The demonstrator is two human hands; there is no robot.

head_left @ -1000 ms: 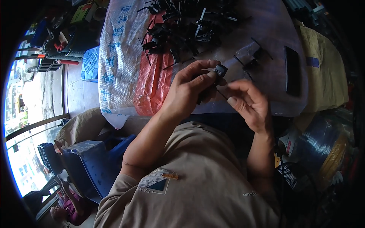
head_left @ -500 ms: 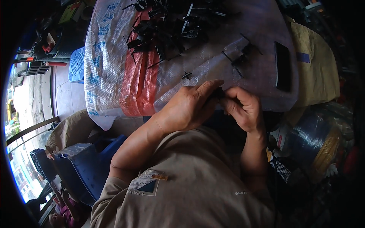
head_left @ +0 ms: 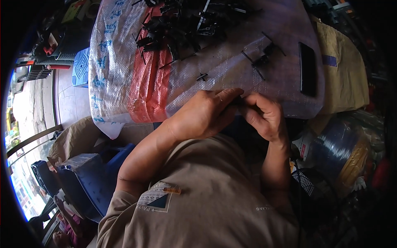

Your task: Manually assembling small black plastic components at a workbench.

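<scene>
Both my forearms come up from the lower edge, my left hand (head_left: pixel 202 118) curled palm-down and my right hand (head_left: pixel 264 115) bent in to meet it at the near edge of the counter (head_left: pixel 231 70), fingers (head_left: pixel 231 96) of both pinched narrow together on a small dark part (head_left: pixel 239 100) that is mostly hidden, so I can't tell its shape. The counter is covered with woven plastic sacking (head_left: pixel 111 62), whitish with a red patch, crinkled and shiny. On it lie a pile of black plastic pieces (head_left: pixel 182 25), one small black clip (head_left: pixel 202 76) just beyond my left hand, thin black rod parts (head_left: pixel 262 58), and a flat black phone (head_left: pixel 307 68).
</scene>
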